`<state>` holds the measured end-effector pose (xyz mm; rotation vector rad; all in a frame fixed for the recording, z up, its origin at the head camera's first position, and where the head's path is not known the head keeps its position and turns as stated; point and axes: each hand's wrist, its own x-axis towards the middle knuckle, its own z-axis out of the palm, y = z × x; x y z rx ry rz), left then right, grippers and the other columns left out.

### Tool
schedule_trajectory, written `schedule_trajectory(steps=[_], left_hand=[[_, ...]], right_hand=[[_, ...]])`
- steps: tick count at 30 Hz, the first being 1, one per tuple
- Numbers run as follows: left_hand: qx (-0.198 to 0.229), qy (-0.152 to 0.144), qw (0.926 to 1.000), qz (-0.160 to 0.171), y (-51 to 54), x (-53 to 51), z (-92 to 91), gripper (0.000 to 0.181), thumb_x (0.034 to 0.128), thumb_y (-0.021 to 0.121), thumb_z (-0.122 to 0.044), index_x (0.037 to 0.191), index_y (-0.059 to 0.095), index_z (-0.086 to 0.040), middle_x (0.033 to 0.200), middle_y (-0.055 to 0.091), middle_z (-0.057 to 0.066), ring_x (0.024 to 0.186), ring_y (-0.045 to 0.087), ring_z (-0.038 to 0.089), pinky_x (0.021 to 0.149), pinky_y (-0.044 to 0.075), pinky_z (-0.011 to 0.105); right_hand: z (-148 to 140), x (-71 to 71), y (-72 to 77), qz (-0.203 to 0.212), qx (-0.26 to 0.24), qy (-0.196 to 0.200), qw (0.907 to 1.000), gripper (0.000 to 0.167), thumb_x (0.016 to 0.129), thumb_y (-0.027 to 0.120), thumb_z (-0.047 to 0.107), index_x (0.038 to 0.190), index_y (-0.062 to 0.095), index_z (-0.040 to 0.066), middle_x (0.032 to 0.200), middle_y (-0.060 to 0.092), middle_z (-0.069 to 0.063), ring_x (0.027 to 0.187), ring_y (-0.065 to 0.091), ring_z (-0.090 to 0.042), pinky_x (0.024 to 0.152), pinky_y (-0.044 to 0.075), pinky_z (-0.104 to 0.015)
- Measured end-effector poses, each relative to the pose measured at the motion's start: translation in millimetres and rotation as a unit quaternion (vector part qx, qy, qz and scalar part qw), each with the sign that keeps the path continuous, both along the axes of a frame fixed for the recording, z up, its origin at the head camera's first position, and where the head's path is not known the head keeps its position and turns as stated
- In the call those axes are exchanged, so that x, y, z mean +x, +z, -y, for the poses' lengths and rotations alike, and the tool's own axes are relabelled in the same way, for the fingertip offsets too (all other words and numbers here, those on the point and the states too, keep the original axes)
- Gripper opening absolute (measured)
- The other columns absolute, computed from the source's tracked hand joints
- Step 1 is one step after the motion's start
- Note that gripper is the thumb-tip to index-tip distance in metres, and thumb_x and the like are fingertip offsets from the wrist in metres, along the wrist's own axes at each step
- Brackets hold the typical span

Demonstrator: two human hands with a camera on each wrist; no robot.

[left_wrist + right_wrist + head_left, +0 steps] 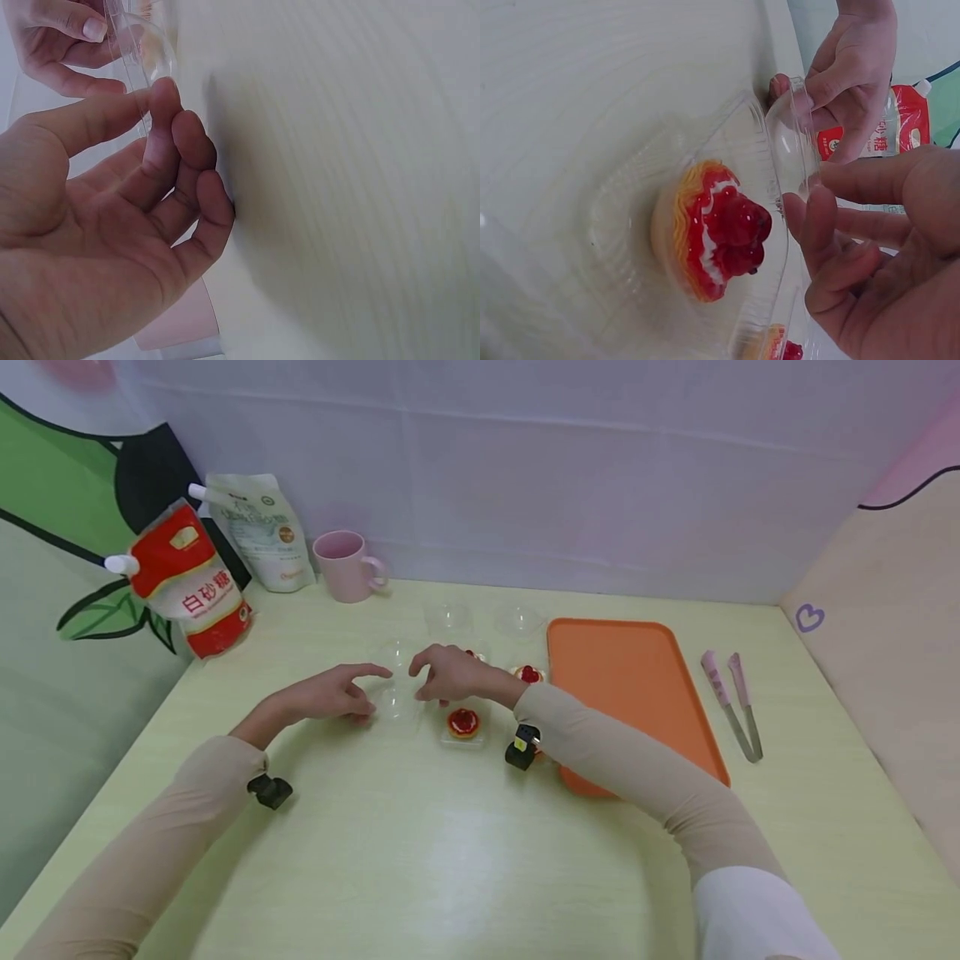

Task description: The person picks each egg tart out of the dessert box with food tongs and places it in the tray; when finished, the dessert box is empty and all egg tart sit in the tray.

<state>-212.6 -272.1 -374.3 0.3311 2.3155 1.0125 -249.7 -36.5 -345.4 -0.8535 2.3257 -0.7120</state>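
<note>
A clear plastic domed lid stands between my two hands, beside a clear plastic box with a red-topped tart in it. On the lid's left side, my left hand pinches the rim between thumb and fingertips. From the other side my right hand pinches the same rim, its thumb and index finger close together. In the head view the tart lies just below my right hand, which partly hides another tart behind it. One more tart shows beyond my right wrist.
An orange tray lies under and beyond my right forearm, with pink-handled tongs to its right. Clear domed lids stand farther back. A pink mug, a white pouch and a red-and-white sugar bag stand back left.
</note>
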Motion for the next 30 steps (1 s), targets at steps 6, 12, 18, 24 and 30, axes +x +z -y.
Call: schedule_trajectory(steps=[6, 12, 18, 24, 30], left_hand=[[-0.013, 0.006, 0.9999, 0.001, 1.3, 3.2, 4.2, 0.059, 0.0979, 0.058, -0.010, 0.151, 0.033, -0.004, 0.085, 0.070, 0.006, 0.078, 0.060, 0.018, 0.076, 0.047, 0.031], [-0.020, 0.006, 0.9998, 0.003, -0.2, 5.6, 7.9, 0.060, 0.0984, 0.057, -0.011, 0.152, 0.032, -0.004, 0.089, 0.072, 0.006, 0.081, 0.061, 0.018, 0.079, 0.047, 0.032], [-0.025, 0.007, 0.9997, 0.004, -0.8, 7.9, 7.5, 0.061, 0.0982, 0.057, -0.011, 0.152, 0.030, -0.004, 0.089, 0.071, 0.005, 0.082, 0.061, 0.018, 0.081, 0.048, 0.032], [-0.030, 0.010, 0.9995, 0.004, 1.5, 11.1, 7.5, 0.061, 0.0994, 0.057, -0.015, 0.153, 0.029, -0.005, 0.092, 0.071, 0.006, 0.085, 0.061, 0.018, 0.086, 0.048, 0.033], [-0.023, 0.015, 0.9996, 0.002, -1.6, 12.8, 12.1, 0.064, 0.1000, 0.058, -0.020, 0.153, 0.027, -0.005, 0.093, 0.071, 0.006, 0.086, 0.062, 0.018, 0.086, 0.049, 0.033]], right_hand=[[3.9, -0.2, -3.1, -0.002, 0.003, 0.007, 1.0000, 0.044, 0.094, 0.068, 0.014, 0.135, 0.057, 0.003, 0.108, 0.073, -0.015, 0.064, 0.064, -0.018, 0.067, 0.051, -0.024], [10.1, 0.9, -9.1, -0.025, 0.018, 0.016, 0.9994, 0.044, 0.095, 0.068, 0.015, 0.136, 0.057, 0.004, 0.119, 0.070, -0.013, 0.081, 0.068, -0.020, 0.074, 0.053, -0.025], [13.9, 2.9, -10.3, -0.069, 0.030, 0.032, 0.9967, 0.042, 0.094, 0.067, 0.013, 0.134, 0.059, 0.003, 0.131, 0.066, -0.012, 0.109, 0.067, -0.022, 0.091, 0.051, -0.031], [15.2, 2.1, -10.8, -0.082, 0.035, 0.040, 0.9952, 0.041, 0.094, 0.066, 0.014, 0.134, 0.060, 0.004, 0.130, 0.067, -0.011, 0.110, 0.067, -0.022, 0.092, 0.051, -0.031], [14.0, 1.0, -10.5, -0.075, 0.037, 0.033, 0.9959, 0.041, 0.095, 0.066, 0.015, 0.134, 0.060, 0.005, 0.128, 0.068, -0.011, 0.110, 0.066, -0.021, 0.090, 0.052, -0.029]])
